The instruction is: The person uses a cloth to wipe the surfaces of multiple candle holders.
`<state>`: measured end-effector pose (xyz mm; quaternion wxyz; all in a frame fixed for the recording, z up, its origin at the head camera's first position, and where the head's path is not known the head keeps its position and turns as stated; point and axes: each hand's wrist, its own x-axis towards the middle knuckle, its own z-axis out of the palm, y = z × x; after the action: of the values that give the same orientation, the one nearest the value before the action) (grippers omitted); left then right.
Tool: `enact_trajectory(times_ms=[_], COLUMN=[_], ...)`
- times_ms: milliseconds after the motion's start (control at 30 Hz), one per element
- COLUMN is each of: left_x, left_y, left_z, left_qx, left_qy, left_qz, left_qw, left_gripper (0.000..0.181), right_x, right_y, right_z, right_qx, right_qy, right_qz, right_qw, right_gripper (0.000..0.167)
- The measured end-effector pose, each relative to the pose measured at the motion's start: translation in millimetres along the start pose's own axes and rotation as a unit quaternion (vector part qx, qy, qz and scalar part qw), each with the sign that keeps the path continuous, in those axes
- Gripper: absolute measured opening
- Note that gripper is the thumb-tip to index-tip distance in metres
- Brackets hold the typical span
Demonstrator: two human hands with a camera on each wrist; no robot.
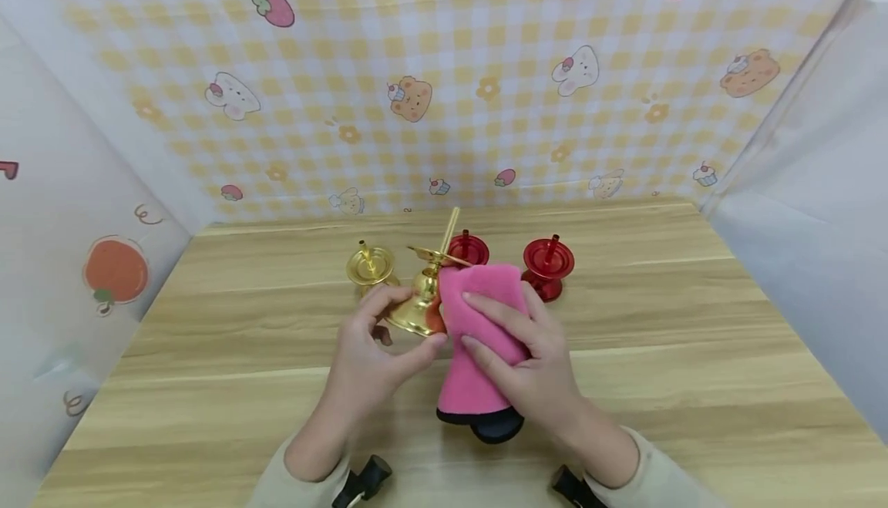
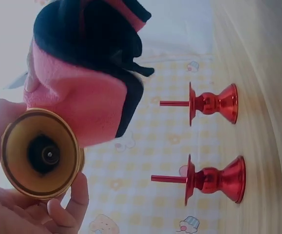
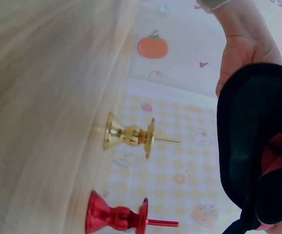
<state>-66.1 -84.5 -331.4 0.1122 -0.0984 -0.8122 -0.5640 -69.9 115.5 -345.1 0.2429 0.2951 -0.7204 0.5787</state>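
My left hand (image 1: 371, 365) grips a gold candle holder (image 1: 416, 314) by its flared base, tilted above the table. In the left wrist view the hollow underside of that holder (image 2: 63, 183) faces the camera, with the left fingers (image 2: 77, 200) curled round its rim. My right hand (image 1: 537, 365) holds a pink cloth (image 1: 479, 385) with black edging, pressed against the right side of the holder. In the right wrist view the black inner side of the cloth (image 3: 238, 136) covers most of the right hand.
Behind the hands stand a second gold holder (image 1: 370, 265) on the left and two red holders, one in the middle (image 1: 475, 248) and one on the right (image 1: 548, 261). The wooden table (image 1: 694, 354) ends at a checked cloth backdrop (image 1: 486, 138).
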Motion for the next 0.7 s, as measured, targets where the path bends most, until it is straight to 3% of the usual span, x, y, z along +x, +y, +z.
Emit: enact_trajectory(times_ms=[133, 333, 433, 700], left_x=[1.5, 1.5, 1.0, -0.7], left_y=[-0.4, -1.0, -1.5, -3.1], left_z=[-1.1, -0.3, 0.3, 1.0], left_qx=[0.002, -0.036, -0.041, -0.028], left_qy=[0.001, 0.018, 0.023, -0.007], left_qz=[0.027, 0.015, 0.015, 0.014], left_qw=[0.9996, 0.9991, 0.9988, 0.9995], left_gripper=[0.047, 0.049, 0.049, 0.048], right_x=[2.0, 7.3, 8.3, 9.8], right_y=[1.3, 1.6, 1.5, -0.3], right_z=[-2.9, -7.7, -8.1, -11.8], right_qx=[-0.025, 0.004, -0.012, -0.077], right_qy=[-0.01, -0.026, -0.034, -0.071], right_qz=[-0.057, -0.064, -0.08, -0.13], right_qw=[0.998, 0.9976, 0.9961, 0.986], right_gripper=[0.031, 0.031, 0.031, 0.03])
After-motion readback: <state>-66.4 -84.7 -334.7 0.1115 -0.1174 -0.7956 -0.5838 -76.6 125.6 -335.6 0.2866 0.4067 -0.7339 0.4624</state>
